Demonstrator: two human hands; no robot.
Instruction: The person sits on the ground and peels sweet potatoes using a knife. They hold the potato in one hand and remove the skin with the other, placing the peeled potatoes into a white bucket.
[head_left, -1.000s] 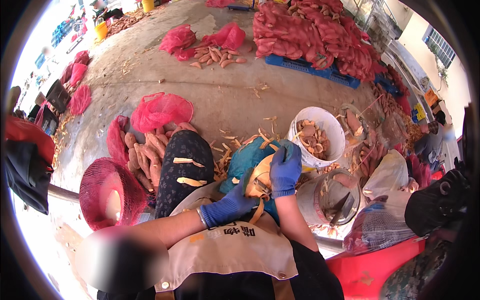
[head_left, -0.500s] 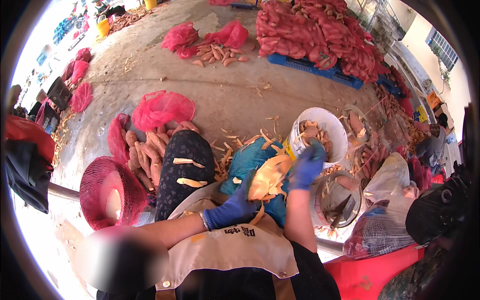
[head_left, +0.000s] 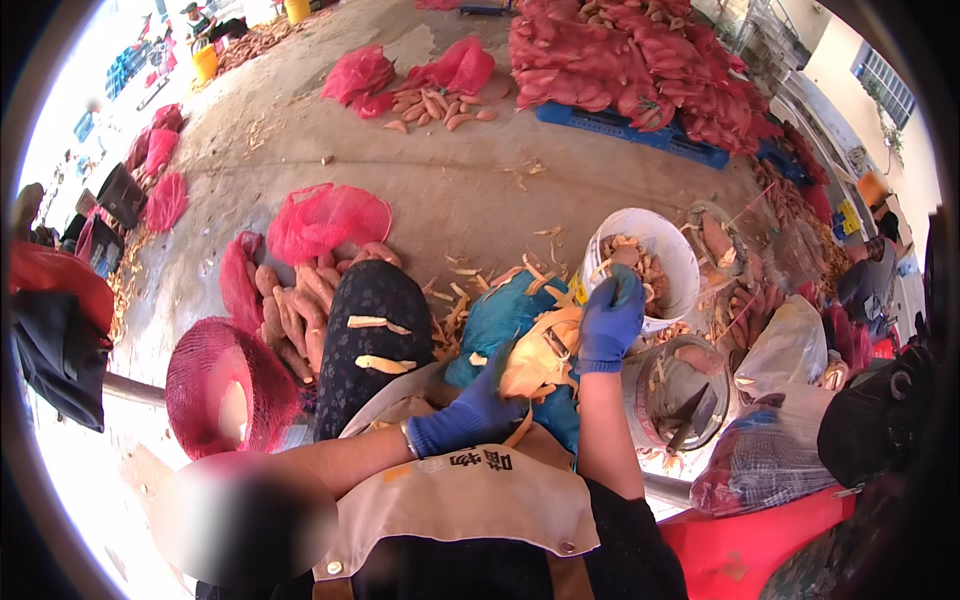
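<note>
My gloved left hand (head_left: 472, 405) grasps the pale, peeled sweet potato (head_left: 532, 362) against the teal fabric (head_left: 502, 312), a firm hold with fingers clear of the peeling stroke serving best, while my right hand (head_left: 612, 325) is curled near it, around what I cannot tell

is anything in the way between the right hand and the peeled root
Nothing visible stands between them: the right hand is just to the right of the pale peeled root, which the left hand holds.

Bare concrete floor (head_left: 460, 190), pale wall (head_left: 835, 50) (1 barred window (head_left: 886, 88)), daylight.
</note>
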